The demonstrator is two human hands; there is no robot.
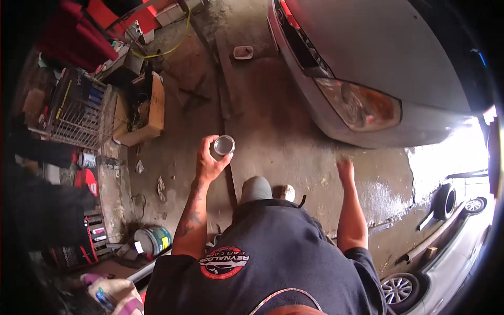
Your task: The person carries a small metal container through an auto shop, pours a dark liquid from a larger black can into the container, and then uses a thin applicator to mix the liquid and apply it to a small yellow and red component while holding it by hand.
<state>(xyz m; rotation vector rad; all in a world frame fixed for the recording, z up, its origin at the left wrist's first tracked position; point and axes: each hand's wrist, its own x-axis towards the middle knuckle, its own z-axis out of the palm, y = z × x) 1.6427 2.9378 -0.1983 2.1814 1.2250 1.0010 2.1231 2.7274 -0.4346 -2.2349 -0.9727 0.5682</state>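
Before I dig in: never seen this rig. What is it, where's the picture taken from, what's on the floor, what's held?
No machine: just a person's two bare hands. The single picture comes from a wide fisheye camera on their head, looking down, so straight edges bend near the rim. The left hand grips a small round container; its material is unclear. The right hand is blurred, with no object visible in it. On the concrete floor sits a white rectangular tub, near a grey car's headlight end. An open cardboard box is at left.
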